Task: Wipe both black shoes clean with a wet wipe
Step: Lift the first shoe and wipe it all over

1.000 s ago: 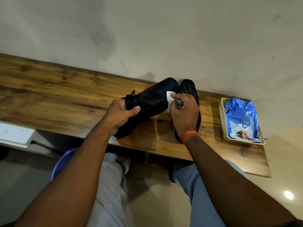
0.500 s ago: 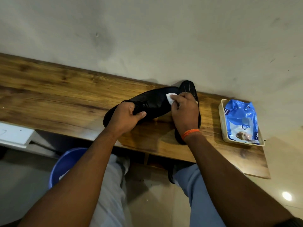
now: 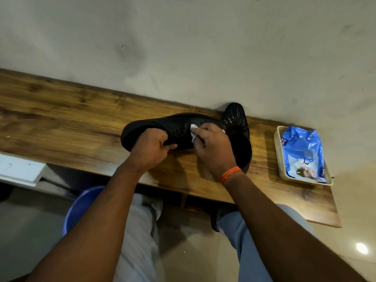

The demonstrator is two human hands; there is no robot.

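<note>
Lying across the desk [image 3: 61, 119], shoe [image 3: 162, 127] rests on its side, left hand [image 3: 151, 151] clamped round its near edge, thumb curled under. Second shoe [image 3: 240, 135] stands just right of the right hand [image 3: 215, 147], toe to the wall. Shoes look stiff-soled, smooth, likely slick when damp; hold by the collar or sole edge. Pack [image 3: 303, 153] in a tray [image 3: 279, 159], well right of both grips, reads "mee"; rest illegible. Wipe [image 3: 193, 132], soft and limp, is pinched in the right hand's fingers against the shoe.
</note>
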